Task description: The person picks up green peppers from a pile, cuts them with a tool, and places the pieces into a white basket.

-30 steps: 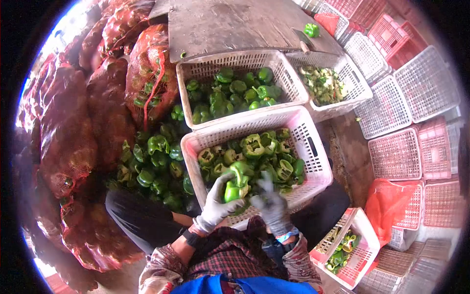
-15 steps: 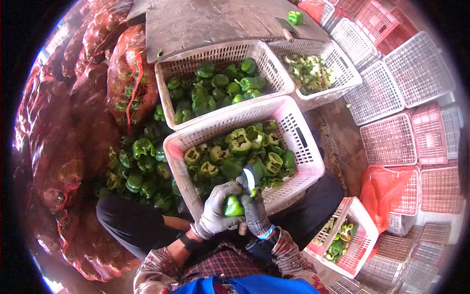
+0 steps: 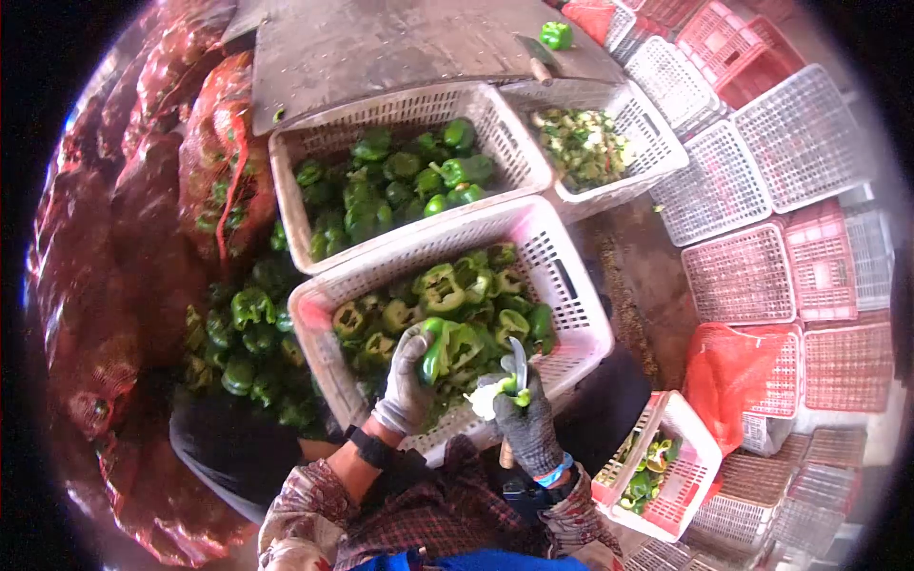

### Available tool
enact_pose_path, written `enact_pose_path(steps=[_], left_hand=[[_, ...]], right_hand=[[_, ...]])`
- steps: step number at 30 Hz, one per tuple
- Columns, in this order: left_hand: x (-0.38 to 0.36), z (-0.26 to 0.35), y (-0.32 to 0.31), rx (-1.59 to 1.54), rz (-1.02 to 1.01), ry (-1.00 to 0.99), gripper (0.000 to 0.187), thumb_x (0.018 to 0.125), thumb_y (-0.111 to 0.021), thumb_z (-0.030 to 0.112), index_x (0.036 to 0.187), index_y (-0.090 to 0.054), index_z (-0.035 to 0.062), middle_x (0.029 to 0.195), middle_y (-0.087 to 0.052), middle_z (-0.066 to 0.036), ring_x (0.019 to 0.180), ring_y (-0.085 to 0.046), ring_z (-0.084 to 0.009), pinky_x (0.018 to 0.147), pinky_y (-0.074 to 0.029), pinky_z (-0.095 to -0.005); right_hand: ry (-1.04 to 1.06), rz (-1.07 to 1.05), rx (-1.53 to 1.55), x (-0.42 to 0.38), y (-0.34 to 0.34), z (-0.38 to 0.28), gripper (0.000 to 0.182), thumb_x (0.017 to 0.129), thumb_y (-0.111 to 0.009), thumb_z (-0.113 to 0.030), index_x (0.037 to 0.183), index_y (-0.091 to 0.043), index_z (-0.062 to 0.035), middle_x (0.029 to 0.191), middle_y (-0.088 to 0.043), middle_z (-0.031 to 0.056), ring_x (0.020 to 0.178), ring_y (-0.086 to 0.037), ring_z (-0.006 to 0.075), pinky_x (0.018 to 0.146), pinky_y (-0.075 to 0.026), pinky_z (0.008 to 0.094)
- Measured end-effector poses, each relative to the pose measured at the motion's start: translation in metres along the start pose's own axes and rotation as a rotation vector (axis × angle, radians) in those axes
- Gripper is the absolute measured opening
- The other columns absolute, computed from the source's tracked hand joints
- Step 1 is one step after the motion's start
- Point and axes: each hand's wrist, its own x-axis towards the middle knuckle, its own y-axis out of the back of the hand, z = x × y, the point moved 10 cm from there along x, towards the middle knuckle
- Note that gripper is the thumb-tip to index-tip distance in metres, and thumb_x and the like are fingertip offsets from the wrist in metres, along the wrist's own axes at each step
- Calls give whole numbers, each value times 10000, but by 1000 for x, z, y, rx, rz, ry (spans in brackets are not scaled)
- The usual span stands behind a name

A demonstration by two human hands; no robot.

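Over the near crate [image 3: 314,328], the left hand [image 3: 409,381] grips an opened green pepper [image 3: 451,352]; the right hand [image 3: 526,419], beside it, closes round a knife [image 3: 519,364] and a pale pepper core [image 3: 487,396].

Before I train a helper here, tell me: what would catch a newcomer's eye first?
Probably the opened green pepper in the left hand, with a knife and pale core in the right hand. Next come the bulging red mesh sacks filling the left side, and the bright red netting over a crate at the right.
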Motion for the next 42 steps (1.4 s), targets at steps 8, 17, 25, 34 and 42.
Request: enact_pose_path(steps=[8,17,25,34,42], left_hand=[[66,-32,-77,563,-268,19,512,949,-557,164,1418,-374,68,1251,-559,-57,1123,-517,-145,966,-413,-277],[-60,198,164,535,695,-578,210,877,-582,38,1077,-622,-15,993,-642,-61,880,-593,-122,787,-473,-235],[20,273,281,2130,586,194,664,726,-700,198,1345,-459,187,1427,-395,-162,1282,-426,-347,965,-453,-429],[-9,289,263,1503,809,-405,542,726,-693,197,1223,-498,105,1032,-652,-168,960,-636,-334,830,-496,-406],[-93,255,73,1072,612,-842,661,729,-687,39,1330,-412,36,1212,-536,-108,1084,-541,-187,926,-465,-304]], right_hand=[[467,355,-442,77,64,-120,466,868,-634,-73,1301,-464,-54,1063,-593,38,848,-587,117,654,-528,277],[146,363,-186,221,95,-144,409,932,-575,-357,1191,-534,-43,941,-625,30,628,-577,112,487,-457,219],[-215,57,101,75,-60,9,558,949,-563,-274,1434,-345,-104,957,-635,60,577,-630,111,397,-441,176],[-371,-118,86,48,-99,25,553,945,-563,-140,1447,-341,-83,1100,-600,96,711,-618,115,526,-516,226],[407,-280,-125,58,-213,-95,418,825,-734,-202,1145,-580,18,912,-678,168,633,-624,157,553,-507,310]])
